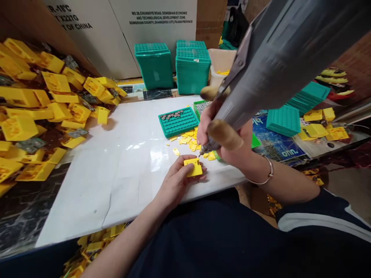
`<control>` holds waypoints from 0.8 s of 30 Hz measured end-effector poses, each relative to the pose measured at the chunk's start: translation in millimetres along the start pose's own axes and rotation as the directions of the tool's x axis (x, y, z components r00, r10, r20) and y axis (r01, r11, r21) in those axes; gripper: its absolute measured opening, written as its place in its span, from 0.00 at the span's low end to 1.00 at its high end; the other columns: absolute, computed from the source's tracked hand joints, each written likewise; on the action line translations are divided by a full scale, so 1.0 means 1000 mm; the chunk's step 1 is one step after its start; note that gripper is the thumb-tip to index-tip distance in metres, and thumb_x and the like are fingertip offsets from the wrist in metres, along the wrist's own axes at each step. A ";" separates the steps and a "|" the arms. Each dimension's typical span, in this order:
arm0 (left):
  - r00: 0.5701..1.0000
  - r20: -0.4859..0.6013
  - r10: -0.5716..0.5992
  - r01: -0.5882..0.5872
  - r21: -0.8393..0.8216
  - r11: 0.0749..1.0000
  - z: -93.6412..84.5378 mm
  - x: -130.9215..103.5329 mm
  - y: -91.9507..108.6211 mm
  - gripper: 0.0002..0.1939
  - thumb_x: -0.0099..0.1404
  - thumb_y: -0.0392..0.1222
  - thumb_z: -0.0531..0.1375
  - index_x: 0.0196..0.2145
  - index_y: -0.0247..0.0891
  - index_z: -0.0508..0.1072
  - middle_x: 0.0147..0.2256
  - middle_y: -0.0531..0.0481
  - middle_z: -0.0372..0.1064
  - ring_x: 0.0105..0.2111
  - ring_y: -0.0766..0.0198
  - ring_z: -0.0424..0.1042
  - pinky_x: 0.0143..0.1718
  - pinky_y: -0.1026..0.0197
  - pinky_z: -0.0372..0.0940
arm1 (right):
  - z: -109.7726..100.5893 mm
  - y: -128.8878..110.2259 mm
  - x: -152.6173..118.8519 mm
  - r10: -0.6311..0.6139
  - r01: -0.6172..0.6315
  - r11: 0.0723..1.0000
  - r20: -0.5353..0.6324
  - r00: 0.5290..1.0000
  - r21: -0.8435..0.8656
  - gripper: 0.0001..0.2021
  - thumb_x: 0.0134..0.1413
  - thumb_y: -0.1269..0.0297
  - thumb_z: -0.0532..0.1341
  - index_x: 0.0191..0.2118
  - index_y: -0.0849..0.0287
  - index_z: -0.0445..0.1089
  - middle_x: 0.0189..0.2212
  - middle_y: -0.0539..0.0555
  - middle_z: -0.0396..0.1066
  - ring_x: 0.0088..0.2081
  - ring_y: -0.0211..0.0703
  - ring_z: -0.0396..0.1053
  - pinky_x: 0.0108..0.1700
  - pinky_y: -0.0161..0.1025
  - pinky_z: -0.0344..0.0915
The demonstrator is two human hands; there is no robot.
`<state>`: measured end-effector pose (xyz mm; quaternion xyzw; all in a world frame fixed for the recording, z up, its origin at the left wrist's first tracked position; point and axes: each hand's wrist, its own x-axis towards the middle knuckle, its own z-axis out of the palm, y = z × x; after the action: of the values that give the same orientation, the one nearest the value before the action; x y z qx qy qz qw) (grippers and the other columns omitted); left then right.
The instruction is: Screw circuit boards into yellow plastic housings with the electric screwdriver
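Observation:
My left hand (177, 178) grips a small yellow plastic housing (193, 168) above the front edge of the white table, thumb pressed on its face. A grey power screwdriver (261, 73) is held in my right hand (232, 148), angled down to the left. Its narrow tip is at the housing's upper right edge; whether they touch I cannot tell. Tan covers sit on some right-hand fingers. Behind the hands, small flat yellow pieces (189, 139) lie scattered. A green tray (180, 122) there holds several small dark round parts. Screws (202, 108) fill a bright green bin partly hidden by my right hand.
Yellow housings (58, 83) are heaped along the left side, some with grey metal parts. Stacked green trays (193, 71) stand at the back before white cartons (162, 23). A pale bin (220, 61) is beside them. More green trays (282, 120) and yellow housings (314, 131) occupy the right.

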<state>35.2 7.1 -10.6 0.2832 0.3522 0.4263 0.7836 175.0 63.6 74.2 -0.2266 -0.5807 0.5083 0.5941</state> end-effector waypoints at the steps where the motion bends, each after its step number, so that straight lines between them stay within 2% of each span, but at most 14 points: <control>1: 1.000 0.005 0.009 -0.009 0.001 1.000 -0.001 0.000 -0.001 0.11 0.64 0.40 0.58 0.45 0.36 0.66 0.38 0.45 0.74 0.41 0.56 0.75 0.43 0.51 0.69 | 0.003 0.002 -0.004 0.017 -0.016 0.999 0.017 1.000 -0.027 0.20 0.51 0.42 0.61 0.27 0.56 0.66 0.23 0.48 0.62 0.22 0.36 0.63 0.25 0.39 0.63; 4: 1.000 0.012 0.023 -0.023 0.011 1.000 -0.003 0.000 -0.002 0.12 0.64 0.41 0.59 0.45 0.37 0.67 0.41 0.44 0.75 0.41 0.57 0.75 0.43 0.52 0.70 | 0.007 0.009 -0.012 0.034 -0.036 0.981 -0.013 0.999 -0.190 0.19 0.49 0.42 0.62 0.27 0.54 0.65 0.24 0.48 0.63 0.25 0.37 0.65 0.27 0.40 0.66; 7: 1.000 0.015 0.016 -0.016 0.014 1.000 -0.003 0.000 -0.002 0.12 0.64 0.41 0.59 0.45 0.37 0.68 0.40 0.45 0.75 0.42 0.56 0.75 0.43 0.52 0.70 | 0.005 0.014 -0.012 0.082 -0.087 0.956 -0.030 0.996 -0.280 0.22 0.48 0.38 0.60 0.27 0.53 0.64 0.24 0.49 0.63 0.28 0.40 0.67 0.28 0.40 0.68; 10: 1.000 0.004 0.005 -0.005 0.011 1.000 -0.003 0.001 -0.002 0.11 0.64 0.40 0.59 0.45 0.37 0.69 0.39 0.45 0.75 0.41 0.57 0.76 0.42 0.52 0.71 | 0.005 0.016 -0.012 0.112 -0.115 0.948 -0.027 0.993 -0.295 0.23 0.45 0.36 0.61 0.28 0.54 0.64 0.26 0.51 0.66 0.32 0.43 0.70 0.28 0.41 0.69; 14: 1.000 -0.010 0.025 -0.025 0.025 0.999 -0.004 0.001 -0.005 0.11 0.64 0.38 0.59 0.44 0.35 0.71 0.36 0.46 0.76 0.37 0.59 0.76 0.41 0.54 0.72 | 0.010 0.009 -0.013 0.076 -0.068 0.966 0.019 0.997 -0.251 0.17 0.45 0.45 0.65 0.30 0.54 0.66 0.29 0.51 0.69 0.37 0.43 0.71 0.31 0.40 0.70; 16: 0.999 -0.020 0.040 -0.040 0.038 0.999 -0.005 0.001 -0.006 0.10 0.64 0.38 0.59 0.43 0.35 0.72 0.35 0.46 0.75 0.36 0.59 0.76 0.40 0.54 0.73 | 0.013 0.005 -0.013 0.079 -0.068 0.959 0.031 0.996 -0.274 0.15 0.45 0.49 0.66 0.29 0.54 0.66 0.27 0.49 0.68 0.35 0.42 0.71 0.31 0.40 0.70; 20: 0.998 -0.022 0.054 -0.053 0.053 0.997 -0.005 0.000 -0.005 0.09 0.64 0.38 0.58 0.41 0.34 0.72 0.34 0.46 0.75 0.35 0.60 0.75 0.37 0.55 0.72 | 0.015 0.005 -0.012 0.132 -0.117 0.930 0.019 0.991 -0.348 0.18 0.44 0.46 0.66 0.26 0.55 0.64 0.23 0.47 0.65 0.31 0.40 0.70 0.32 0.40 0.69; 24: 1.000 0.007 0.023 -0.023 0.015 1.000 0.000 0.002 -0.003 0.09 0.64 0.38 0.58 0.43 0.36 0.68 0.35 0.46 0.74 0.37 0.60 0.75 0.38 0.56 0.71 | 0.011 0.015 -0.013 0.110 -0.115 0.964 -0.036 0.993 -0.242 0.16 0.50 0.45 0.62 0.34 0.53 0.65 0.22 0.46 0.62 0.24 0.35 0.66 0.26 0.37 0.66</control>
<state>37.0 7.2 -13.3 0.2945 0.3496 0.4317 0.7777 162.1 54.3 57.4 -0.3359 -0.6182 0.4636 0.5386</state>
